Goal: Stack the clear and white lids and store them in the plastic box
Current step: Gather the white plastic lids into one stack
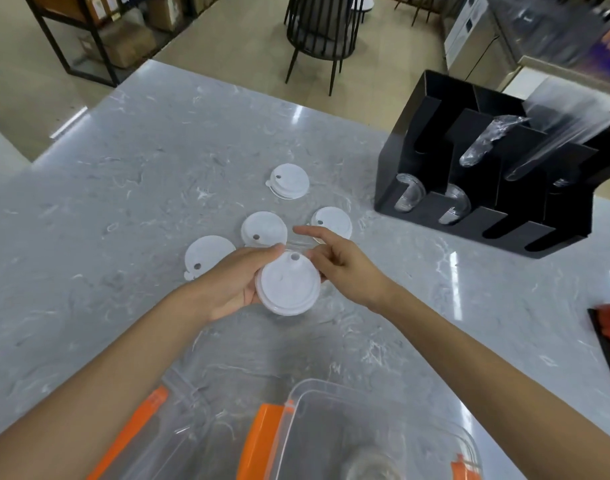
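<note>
Gathering white lids over the marble counter

My left hand is gripping a white lid stack above the counter; my right hand is hovering beside it, fingers loose, holding nothing.

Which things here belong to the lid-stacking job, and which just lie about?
Job: held lid stack, left hand, right hand, four loose white lids, plastic box.
About: black organiser, chair, shelving.
</note>
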